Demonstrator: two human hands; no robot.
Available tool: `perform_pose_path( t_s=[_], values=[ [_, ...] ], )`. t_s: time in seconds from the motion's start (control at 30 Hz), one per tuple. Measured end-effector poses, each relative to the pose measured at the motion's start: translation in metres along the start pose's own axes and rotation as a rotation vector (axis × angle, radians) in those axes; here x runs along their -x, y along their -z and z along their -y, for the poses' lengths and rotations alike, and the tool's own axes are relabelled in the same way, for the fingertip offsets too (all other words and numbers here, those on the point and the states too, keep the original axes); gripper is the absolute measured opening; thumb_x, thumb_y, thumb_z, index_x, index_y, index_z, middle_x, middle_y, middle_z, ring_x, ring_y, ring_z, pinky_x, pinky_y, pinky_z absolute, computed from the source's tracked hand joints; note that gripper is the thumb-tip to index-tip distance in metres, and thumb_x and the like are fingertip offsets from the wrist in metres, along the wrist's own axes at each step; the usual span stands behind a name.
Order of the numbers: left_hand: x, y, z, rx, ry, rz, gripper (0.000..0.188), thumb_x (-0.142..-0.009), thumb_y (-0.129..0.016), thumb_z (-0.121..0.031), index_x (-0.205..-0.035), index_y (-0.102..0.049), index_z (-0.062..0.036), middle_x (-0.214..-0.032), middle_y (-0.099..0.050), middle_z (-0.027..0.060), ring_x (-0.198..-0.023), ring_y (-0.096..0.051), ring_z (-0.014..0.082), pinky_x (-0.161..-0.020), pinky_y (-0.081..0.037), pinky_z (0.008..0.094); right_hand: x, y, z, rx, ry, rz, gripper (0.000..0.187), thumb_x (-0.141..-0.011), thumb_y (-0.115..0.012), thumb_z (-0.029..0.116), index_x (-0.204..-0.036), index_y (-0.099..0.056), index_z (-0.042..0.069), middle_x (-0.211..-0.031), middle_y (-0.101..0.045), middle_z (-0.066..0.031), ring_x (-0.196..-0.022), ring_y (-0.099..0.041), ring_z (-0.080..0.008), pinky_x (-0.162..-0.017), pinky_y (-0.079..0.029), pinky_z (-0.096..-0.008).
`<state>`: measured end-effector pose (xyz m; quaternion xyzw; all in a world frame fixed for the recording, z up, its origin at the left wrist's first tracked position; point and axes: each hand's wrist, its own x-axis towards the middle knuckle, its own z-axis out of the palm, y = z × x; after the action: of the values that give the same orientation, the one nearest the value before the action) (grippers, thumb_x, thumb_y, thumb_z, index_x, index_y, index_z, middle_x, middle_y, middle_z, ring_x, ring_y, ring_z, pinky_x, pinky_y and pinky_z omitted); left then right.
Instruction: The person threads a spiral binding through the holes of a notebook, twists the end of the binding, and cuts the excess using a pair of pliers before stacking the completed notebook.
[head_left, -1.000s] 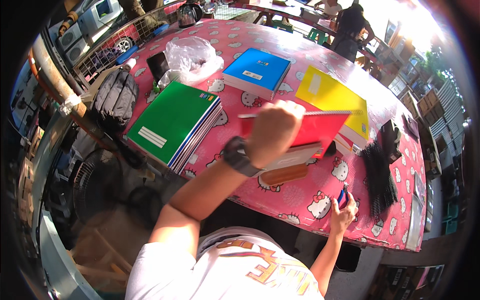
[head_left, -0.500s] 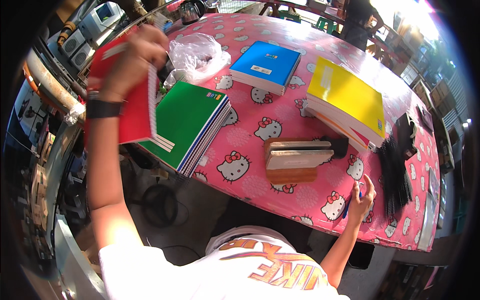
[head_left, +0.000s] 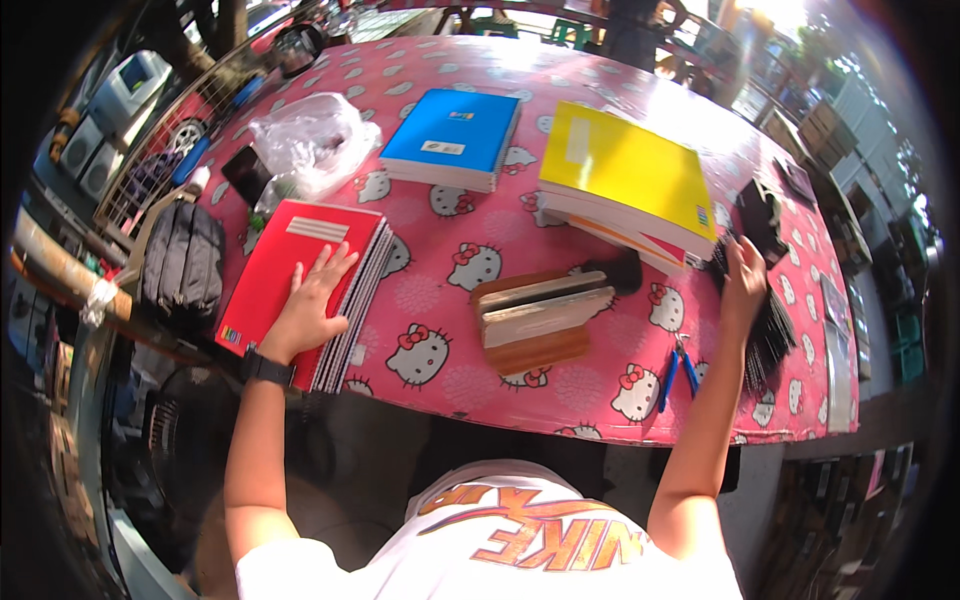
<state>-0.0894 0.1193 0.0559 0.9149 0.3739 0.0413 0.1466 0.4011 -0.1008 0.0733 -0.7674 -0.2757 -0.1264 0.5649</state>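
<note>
My left hand (head_left: 314, 305) lies with fingers spread on a red spiral notebook (head_left: 283, 265). That notebook tops a stack of notebooks at the table's left edge, whose spiral edges face right. On the right side, my right hand (head_left: 744, 277) is closed at the upper end of a bundle of black plastic binding coils (head_left: 768, 345); its fingertips are partly hidden. Pliers with blue handles (head_left: 668, 384) lie to the left of my right forearm. Between my hands stands a wooden holder (head_left: 535, 352) with upright boards.
A blue notebook stack (head_left: 455, 130) and a yellow notebook stack (head_left: 630, 170) sit farther back on the pink patterned tablecloth (head_left: 430, 285). A clear plastic bag (head_left: 315, 140), a dark phone (head_left: 246, 174) and a dark zipped pouch (head_left: 184, 262) are at the left. A person (head_left: 632, 30) stands beyond the table.
My left hand has lowered the red notebook onto the green-topped stack, covering it, and has opened. My right hand has moved from beside the pliers up to the black coils. The view has shifted.
</note>
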Motion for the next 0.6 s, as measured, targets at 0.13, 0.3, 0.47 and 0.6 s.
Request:
perform_pose_path(
  t_s=[0.13, 0.3, 0.47, 0.6],
  values=[
    [-0.003, 0.006, -0.015, 0.032, 0.017, -0.029, 0.081, -0.066, -0.064, -0.016, -0.140, -0.031, -0.0153, -0.149, -0.021, 0.0087, -0.139, -0.013, 0.0292, -0.108, -0.006, 0.0565, -0.041, -0.035, -0.040, -0.161, -0.134, 0.242, 0.038, -0.081, -0.068, 0.028, -0.097, -0.063, -0.005, -0.082, -0.064, -0.0064, -0.073, -0.055, -0.0104, -0.068, -0.043, -0.0243],
    [-0.013, 0.003, -0.097, 0.519, -0.226, -0.323, 0.054, -0.073, -0.065, -0.014, -0.124, -0.050, -0.0073, -0.135, -0.044, 0.0143, -0.128, -0.037, 0.0306, -0.106, -0.029, 0.0404, -0.053, -0.028, -0.044, -0.085, -0.242, 0.254, 0.032, -0.080, -0.069, 0.026, -0.088, -0.065, -0.005, -0.073, -0.062, -0.0021, -0.063, -0.053, -0.0081, -0.059, -0.042, -0.0232],
    [-0.032, -0.034, -0.170, 0.423, -0.481, -0.325, 0.058, -0.069, -0.071, -0.017, -0.123, -0.051, -0.0071, -0.133, -0.046, 0.0124, -0.125, -0.041, 0.0285, -0.104, -0.032, 0.0395, -0.058, -0.019, -0.029, -0.119, -0.172, 0.248, 0.026, -0.080, -0.069, 0.022, -0.087, -0.064, -0.003, -0.071, -0.062, -0.0056, -0.059, -0.057, -0.0092, -0.052, -0.044, -0.0213],
    [-0.050, -0.020, -0.173, 0.676, -0.550, -0.409, 0.068, -0.071, -0.074, -0.024, -0.129, -0.045, -0.0069, -0.136, -0.042, 0.0110, -0.129, -0.036, 0.0267, -0.105, -0.028, 0.0417, -0.039, 0.009, 0.037, -0.295, 0.010, 0.123, 0.017, -0.085, -0.063, 0.012, -0.092, -0.059, -0.002, -0.076, -0.063, -0.0062, -0.062, -0.060, -0.0082, -0.051, -0.050, -0.0206]
  ],
)
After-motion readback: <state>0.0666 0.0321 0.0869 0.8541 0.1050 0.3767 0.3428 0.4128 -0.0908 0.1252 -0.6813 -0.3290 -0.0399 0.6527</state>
